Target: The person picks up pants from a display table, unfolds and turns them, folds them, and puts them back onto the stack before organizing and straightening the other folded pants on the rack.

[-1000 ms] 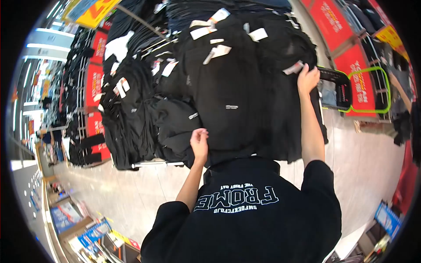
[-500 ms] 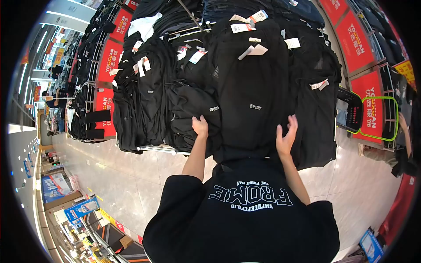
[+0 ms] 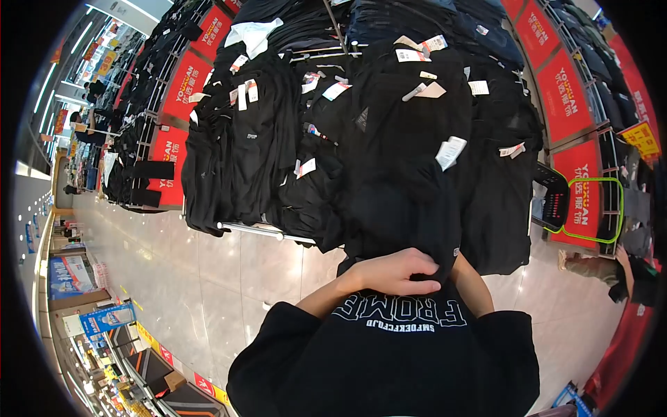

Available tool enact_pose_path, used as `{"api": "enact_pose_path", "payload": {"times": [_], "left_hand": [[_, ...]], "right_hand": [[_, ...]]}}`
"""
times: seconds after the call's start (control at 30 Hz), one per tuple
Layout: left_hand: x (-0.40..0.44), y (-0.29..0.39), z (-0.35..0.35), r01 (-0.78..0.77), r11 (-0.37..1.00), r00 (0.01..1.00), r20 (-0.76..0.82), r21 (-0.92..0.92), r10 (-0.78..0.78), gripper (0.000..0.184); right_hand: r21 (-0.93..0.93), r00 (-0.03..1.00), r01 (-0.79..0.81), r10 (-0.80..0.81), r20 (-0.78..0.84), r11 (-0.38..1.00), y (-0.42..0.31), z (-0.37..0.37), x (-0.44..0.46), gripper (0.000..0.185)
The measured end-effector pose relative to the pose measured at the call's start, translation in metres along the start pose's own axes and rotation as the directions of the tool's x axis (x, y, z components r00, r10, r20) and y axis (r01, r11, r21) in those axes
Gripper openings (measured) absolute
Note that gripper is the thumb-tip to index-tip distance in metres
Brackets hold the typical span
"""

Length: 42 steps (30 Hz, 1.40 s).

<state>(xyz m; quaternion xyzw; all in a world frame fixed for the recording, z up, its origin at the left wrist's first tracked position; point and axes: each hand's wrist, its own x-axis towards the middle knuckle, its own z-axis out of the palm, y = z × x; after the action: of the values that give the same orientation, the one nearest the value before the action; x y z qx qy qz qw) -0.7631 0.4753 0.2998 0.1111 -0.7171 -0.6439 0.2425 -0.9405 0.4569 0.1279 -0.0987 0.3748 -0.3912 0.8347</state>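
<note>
Red signs, about 10 o'clock: upright panels (image 3: 182, 87) with white and yellow lettering, in front of racked dark clothes.
Black garments, 10 o'clock: a layered row (image 3: 243, 149) with several paper tags near its upper part.
White cloth, 11 o'clock: one piece (image 3: 256, 36), lying above the row.
White rail, between 8 and 9 o'clock: bar (image 3: 253, 230) visible along the lower edge of the row.
Left hand, between 4 and 5 o'clock: at the lower part of the black garment (image 3: 410, 215); left hand (image 3: 397, 272) has its fingers bent and narrow, thumb near them. Cloth shows beside the fingertips; firmness of grip cannot be told.
Black garment, centre to 4 o'clock: spread over the stock and reaching down to both hands; small light mark near its lower right edge.
Black shirt, 5 to 6 o'clock: worn by the person, white-outlined lettering across it (image 3: 389, 361).
White tags, 2 o'clock: a pair (image 3: 450, 153) lying on the black garment.
Right hand, near 4 o'clock: mostly behind the cloth (image 3: 461, 267); finger state cannot be told.
Basket, 3 o'clock: black, with green handle (image 3: 622, 208), beside a red panel.
</note>
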Motion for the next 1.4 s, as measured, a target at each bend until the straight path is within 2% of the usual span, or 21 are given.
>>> {"api": "enact_pose_path", "payload": {"times": [0.07,0.1,0.2,0.27,0.33,0.43,0.5,0.63,0.67,0.73,0.83,0.9,0.93,1.0,1.03,1.1,1.13,1.2,1.27,1.33,1.4], "left_hand": [[-0.010,0.001,-0.010,0.183,0.971,0.979,0.059,0.151,-0.194,0.031],[-0.019,-0.007,-0.013,0.231,0.971,0.973,0.012,0.059,-0.232,0.028],[-0.053,-0.036,-0.028,0.351,0.890,0.853,-0.291,-0.293,-0.432,0.029],[-0.074,-0.072,-0.041,0.262,0.846,0.705,-0.506,-0.465,-0.497,0.036],[-0.072,-0.073,-0.050,0.341,0.866,0.567,-0.655,-0.365,-0.500,0.046],[-0.065,-0.071,-0.051,0.241,0.787,0.540,-0.596,-0.567,-0.595,0.049],[-0.056,-0.071,-0.048,0.053,0.333,0.643,-0.224,-0.941,-0.733,0.052],[-0.070,-0.133,-0.014,-0.155,0.352,0.701,-0.354,-0.923,-0.620,0.050],[-0.073,-0.147,-0.012,-0.020,0.774,0.757,-0.515,-0.633,-0.402,0.048],[-0.074,-0.140,-0.015,0.062,0.985,0.830,-0.539,-0.159,-0.139,0.047],[-0.081,-0.118,-0.030,-0.247,0.751,0.789,-0.577,-0.613,-0.212,0.049],[-0.083,-0.093,-0.041,-0.434,0.440,0.773,-0.575,-0.786,-0.266,0.051],[-0.086,-0.080,-0.043,-0.438,0.436,0.772,-0.577,-0.786,-0.267,0.051],[-0.096,-0.058,-0.040,-0.413,0.012,0.896,-0.409,-0.911,-0.171,0.056],[-0.101,-0.051,-0.034,-0.418,0.007,0.894,-0.413,-0.908,-0.173,0.056],[-0.111,-0.045,-0.018,-0.295,0.147,0.840,-0.330,-0.944,-0.432,0.072],[-0.113,-0.048,-0.010,-0.298,0.142,0.840,-0.329,-0.944,-0.432,0.072],[-0.112,-0.063,0.012,-0.168,0.225,0.891,-0.245,-0.960,-0.382,0.078],[-0.113,-0.075,0.034,-0.035,0.317,0.928,-0.148,-0.948,-0.341,0.084],[-0.117,-0.069,0.038,0.029,0.376,0.941,-0.102,-0.926,-0.322,0.088],[-0.119,-0.060,0.036,0.076,0.584,0.992,0.001,-0.808,-0.129,0.083]], "right_hand": [[-0.044,0.998,0.055,-0.054,0.014,0.998,-0.007,0.003,-0.006,0.045],[-0.070,0.997,0.081,-0.080,0.017,0.994,-0.010,0.003,-0.009,0.045],[-0.157,0.988,0.151,-0.146,0.043,0.976,-0.019,0.005,-0.018,0.046],[-0.222,0.981,0.193,-0.180,0.075,0.956,-0.025,0.007,-0.021,0.047],[-0.294,0.973,0.224,-0.198,0.115,0.929,-0.024,0.010,-0.030,0.047],[-0.424,0.960,0.270,-0.208,0.187,0.865,-0.018,0.011,-0.046,0.048],[-0.520,0.947,0.305,-0.198,0.251,0.798,-0.011,0.011,-0.060,0.049],[-0.693,0.925,0.366,-0.162,0.344,0.621,0.000,0.009,-0.099,0.051],[-0.719,0.924,0.370,-0.156,0.348,0.588,0.001,0.010,-0.105,0.052],[-0.772,0.928,0.368,-0.153,0.340,0.518,0.004,0.013,-0.109,0.053],[-0.831,0.926,0.377,-0.191,0.326,0.408,0.005,0.021,-0.109,0.055],[-0.827,0.893,0.437,-0.282,0.351,0.354,0.002,0.036,-0.111,0.056],[-0.814,0.863,0.480,-0.343,0.371,0.328,0.000,0.045,-0.113,0.056],[-0.771,0.970,0.240,-0.176,0.168,0.589,-0.004,0.058,-0.111,0.059],[-0.782,0.966,0.177,-0.258,0.021,0.598,0.003,0.053,-0.112,0.061],[-0.817,0.881,0.113,-0.438,-0.181,0.565,0.016,0.045,-0.123,0.065],[-0.939,0.814,0.160,-0.579,-0.048,0.304,0.015,0.047,-0.126,0.065],[-0.876,0.815,0.303,-0.579,0.033,0.376,0.009,0.063,-0.130,0.073],[-0.727,0.883,0.370,-0.463,0.081,0.578,0.011,0.081,-0.130,0.100],[-0.764,0.881,0.416,-0.426,0.204,0.494,0.013,0.075,-0.128,0.102],[-0.733,0.868,0.467,-0.413,0.274,0.494,0.020,0.071,-0.131,0.098]]}}
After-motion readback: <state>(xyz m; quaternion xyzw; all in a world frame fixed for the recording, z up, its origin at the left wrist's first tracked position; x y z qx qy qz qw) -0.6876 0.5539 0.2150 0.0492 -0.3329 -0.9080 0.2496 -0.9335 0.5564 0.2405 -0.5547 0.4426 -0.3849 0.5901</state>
